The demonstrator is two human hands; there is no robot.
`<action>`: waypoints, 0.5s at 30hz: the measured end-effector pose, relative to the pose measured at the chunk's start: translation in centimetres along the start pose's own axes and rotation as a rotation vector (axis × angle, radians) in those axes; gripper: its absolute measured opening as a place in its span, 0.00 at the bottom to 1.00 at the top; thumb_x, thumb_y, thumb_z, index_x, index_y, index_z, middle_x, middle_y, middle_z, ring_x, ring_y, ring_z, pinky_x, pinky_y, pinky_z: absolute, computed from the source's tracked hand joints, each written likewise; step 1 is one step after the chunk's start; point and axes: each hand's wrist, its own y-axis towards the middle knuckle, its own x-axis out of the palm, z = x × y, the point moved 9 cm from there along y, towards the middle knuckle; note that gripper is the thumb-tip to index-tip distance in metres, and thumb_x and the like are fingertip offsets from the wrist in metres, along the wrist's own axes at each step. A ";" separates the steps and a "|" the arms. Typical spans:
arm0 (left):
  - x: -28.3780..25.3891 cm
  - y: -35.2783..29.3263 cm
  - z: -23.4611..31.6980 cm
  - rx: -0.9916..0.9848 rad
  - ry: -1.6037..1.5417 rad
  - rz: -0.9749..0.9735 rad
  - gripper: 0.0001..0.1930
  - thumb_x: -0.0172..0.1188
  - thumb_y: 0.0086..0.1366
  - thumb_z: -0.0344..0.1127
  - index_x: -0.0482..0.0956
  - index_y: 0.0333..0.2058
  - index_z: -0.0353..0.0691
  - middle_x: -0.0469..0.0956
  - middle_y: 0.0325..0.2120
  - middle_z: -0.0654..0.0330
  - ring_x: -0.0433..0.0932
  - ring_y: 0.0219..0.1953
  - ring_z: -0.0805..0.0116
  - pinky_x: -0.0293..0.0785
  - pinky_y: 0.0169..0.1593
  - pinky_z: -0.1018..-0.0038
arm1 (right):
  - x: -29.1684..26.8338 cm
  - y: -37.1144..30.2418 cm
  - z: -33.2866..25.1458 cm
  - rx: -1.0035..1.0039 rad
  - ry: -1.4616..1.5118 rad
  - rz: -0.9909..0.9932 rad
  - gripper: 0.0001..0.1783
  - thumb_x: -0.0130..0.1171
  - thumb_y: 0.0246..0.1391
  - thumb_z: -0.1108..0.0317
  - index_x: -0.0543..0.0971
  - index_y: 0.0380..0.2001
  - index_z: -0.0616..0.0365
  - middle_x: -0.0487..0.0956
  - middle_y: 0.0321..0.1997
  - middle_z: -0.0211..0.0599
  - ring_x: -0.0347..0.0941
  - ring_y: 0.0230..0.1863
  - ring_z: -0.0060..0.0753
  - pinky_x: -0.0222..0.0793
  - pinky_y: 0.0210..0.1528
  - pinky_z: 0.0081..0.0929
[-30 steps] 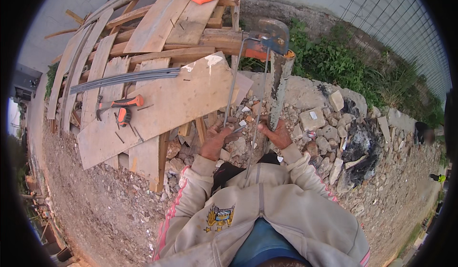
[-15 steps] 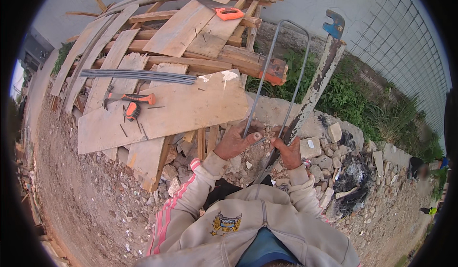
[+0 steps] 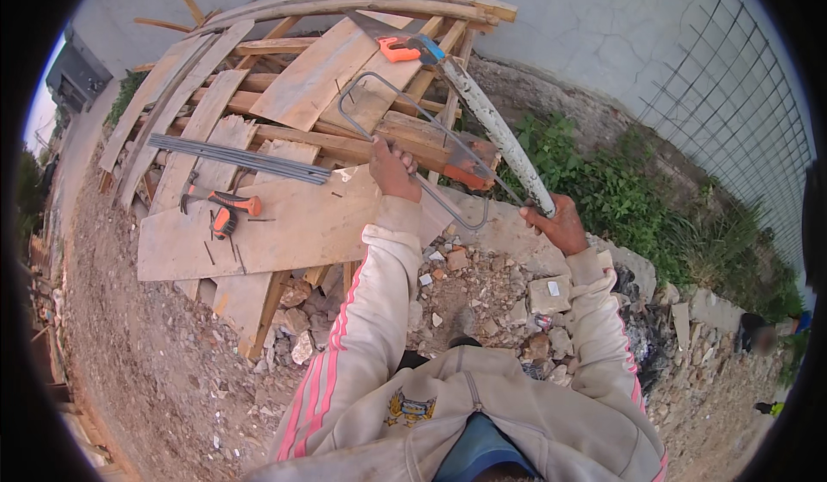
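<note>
A long bent steel rod (image 3: 457,142), with a rounded loop at its far end and a hook at its near end, slants over the boards. My left hand (image 3: 394,170) is closed round one side of it. In my right hand (image 3: 562,225) is a rebar bending bar (image 3: 500,129), a worn white pipe with a blue hooked head that overlaps the handle of a handsaw (image 3: 398,49). The rod's other end reaches the right thumb; whether the thumb presses it cannot be made out. Below the left hand lies a broad wooden board (image 3: 293,236).
On the boards rest a bundle of straight steel rods (image 3: 237,159), a claw hammer (image 3: 226,199), a tape measure (image 3: 224,222) and several loose nails. Stacked timber (image 3: 345,142) stands ahead. Rubble (image 3: 551,297) covers the ground; weeds (image 3: 620,180) and wire mesh (image 3: 732,68) are at right.
The bending bar has swung from leaning right to leaning left. My left hand has moved up and left along with the rod, which has turned leftward. My right hand has shifted up and right.
</note>
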 end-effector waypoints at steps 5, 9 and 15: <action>0.2 5.0 -3.6 -0.003 0.000 0.089 0.15 0.47 0.77 0.49 0.68 0.38 0.45 0.66 0.23 0.67 0.62 0.18 0.76 0.60 0.20 0.77 | -2.8 6.7 0.4 -0.014 -0.044 -0.038 0.17 0.73 0.55 0.59 0.81 0.34 0.63 0.80 0.22 0.31 0.74 0.20 0.19 0.69 0.21 0.23; -2.5 8.7 -3.9 0.106 0.309 0.109 0.14 0.48 0.77 0.45 0.74 0.44 0.41 0.73 0.26 0.65 0.71 0.21 0.73 0.69 0.24 0.75 | -2.8 10.4 1.8 0.008 -0.065 -0.055 0.18 0.73 0.54 0.57 0.80 0.31 0.62 0.79 0.20 0.30 0.72 0.18 0.19 0.67 0.20 0.24; -1.1 4.6 -0.1 0.064 1.015 -0.094 0.17 0.51 0.72 0.40 0.82 0.49 0.36 0.84 0.33 0.55 0.83 0.31 0.55 0.78 0.40 0.60 | -2.6 11.1 4.1 0.053 -0.064 -0.074 0.17 0.73 0.54 0.58 0.79 0.30 0.60 0.78 0.19 0.29 0.70 0.17 0.19 0.66 0.19 0.23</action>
